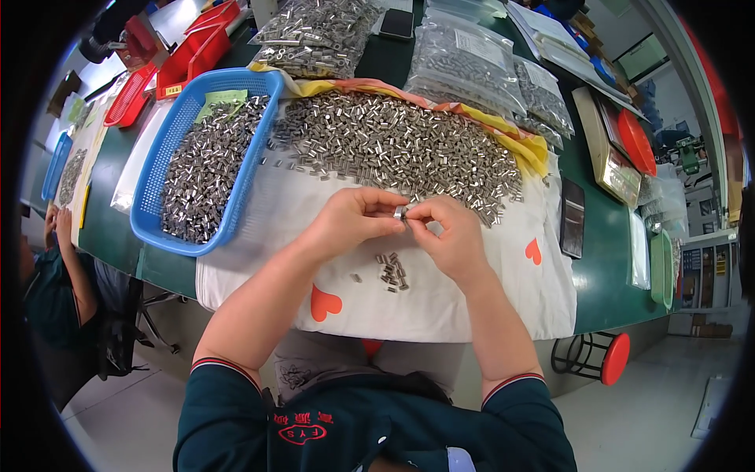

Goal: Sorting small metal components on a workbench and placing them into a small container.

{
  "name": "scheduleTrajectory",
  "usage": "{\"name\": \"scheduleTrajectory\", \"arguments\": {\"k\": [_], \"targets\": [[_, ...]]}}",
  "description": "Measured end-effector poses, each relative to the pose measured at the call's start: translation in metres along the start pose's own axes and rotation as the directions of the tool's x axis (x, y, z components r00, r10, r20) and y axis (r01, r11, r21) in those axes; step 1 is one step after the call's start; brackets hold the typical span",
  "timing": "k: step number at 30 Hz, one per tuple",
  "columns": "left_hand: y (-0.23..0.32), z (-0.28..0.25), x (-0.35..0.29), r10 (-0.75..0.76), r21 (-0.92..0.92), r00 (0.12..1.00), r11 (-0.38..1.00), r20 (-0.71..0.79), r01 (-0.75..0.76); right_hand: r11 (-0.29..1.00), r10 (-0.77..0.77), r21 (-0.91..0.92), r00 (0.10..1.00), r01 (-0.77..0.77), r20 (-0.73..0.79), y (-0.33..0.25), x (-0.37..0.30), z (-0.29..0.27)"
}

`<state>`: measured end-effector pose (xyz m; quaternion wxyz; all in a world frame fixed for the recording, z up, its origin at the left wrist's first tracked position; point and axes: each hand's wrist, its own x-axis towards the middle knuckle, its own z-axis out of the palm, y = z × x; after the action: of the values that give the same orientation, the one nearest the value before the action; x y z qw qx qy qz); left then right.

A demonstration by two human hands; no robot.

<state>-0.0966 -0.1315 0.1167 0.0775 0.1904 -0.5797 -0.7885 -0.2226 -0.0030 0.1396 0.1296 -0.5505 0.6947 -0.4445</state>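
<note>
Left of metal heap (393,141): blue basket (187,248). Left hand (350,219), right hand (452,232) pinching small silver piece (399,212), shiny, part-hidden.

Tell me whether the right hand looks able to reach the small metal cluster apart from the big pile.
Probably yes: the right hand is close to the small metal cluster, with nothing visible blocking it on the white cloth. It is, however, pinching a shiny metal piece.

A green bench (110,240) stands over a pale floor (629,405), with a red-topped stool (616,359) by its right side and a black chair (119,338) at left.
</note>
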Motion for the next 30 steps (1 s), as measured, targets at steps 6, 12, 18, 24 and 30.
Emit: {"name": "scheduleTrajectory", "arguments": {"k": [6,12,18,24,30], "targets": [[-0.001,0.0,-0.002,0.022,0.14,0.999,0.99,-0.038,-0.016,0.98,-0.092,-0.176,0.996,0.092,0.01,0.0,-0.002,0.006],[-0.002,0.0,-0.001,-0.015,0.063,1.0,0.998,-0.002,0.015,0.968,0.163,0.173,0.979,-0.183,0.123,0.002,-0.002,-0.008],[0.002,0.0,-0.003,-0.065,0.101,0.993,0.993,0.1,0.055,0.913,0.31,0.206,0.926,-0.353,0.213,0.003,0.003,-0.013],[0.017,0.005,-0.018,-0.053,0.49,0.981,0.87,0.185,-0.046,0.94,-0.154,-0.313,0.987,0.133,-0.046,0.021,0.014,0.01],[0.012,0.014,-0.011,0.044,0.487,0.94,0.846,0.338,-0.215,0.851,-0.141,-0.512,0.99,0.116,-0.01,0.026,0.005,0.011]]}}
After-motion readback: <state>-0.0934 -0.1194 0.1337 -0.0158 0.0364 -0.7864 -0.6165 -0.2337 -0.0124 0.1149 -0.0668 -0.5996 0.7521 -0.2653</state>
